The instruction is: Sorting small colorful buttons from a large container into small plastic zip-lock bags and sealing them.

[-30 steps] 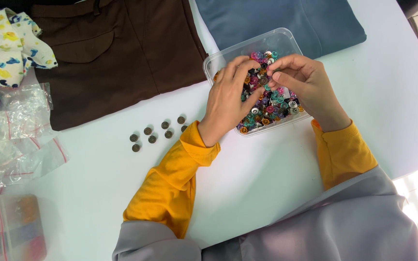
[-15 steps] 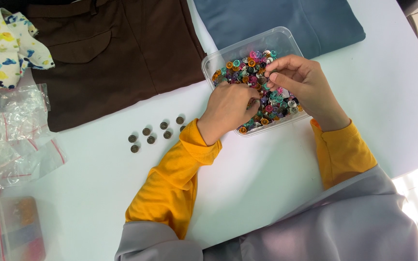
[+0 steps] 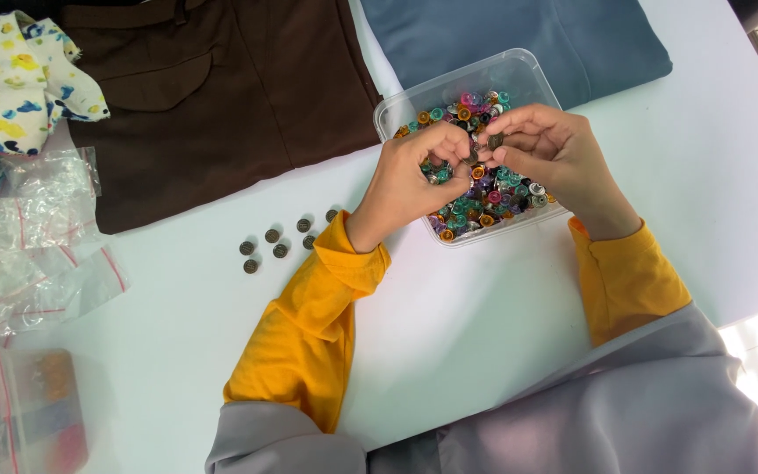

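Note:
A clear plastic box (image 3: 519,68) full of small coloured buttons (image 3: 484,197) stands on the white table. Both hands hover over it, fingertips nearly meeting. My left hand (image 3: 414,175) pinches a small dark metal button between thumb and forefinger. My right hand (image 3: 550,154) pinches another dark metal button (image 3: 495,140) just opposite. Several dark metal buttons (image 3: 278,239) lie in a loose group on the table left of my left forearm.
A brown garment (image 3: 212,96) lies at the back left and a blue-grey garment (image 3: 528,31) at the back right. Floral fabric (image 3: 10,79) sits at the far left, with clear zip bags (image 3: 32,237) and a bagged organiser (image 3: 28,412) below it.
My left hand lifted out of the button pile and rose to meet the right hand above the box; both now pinch small dark buttons.

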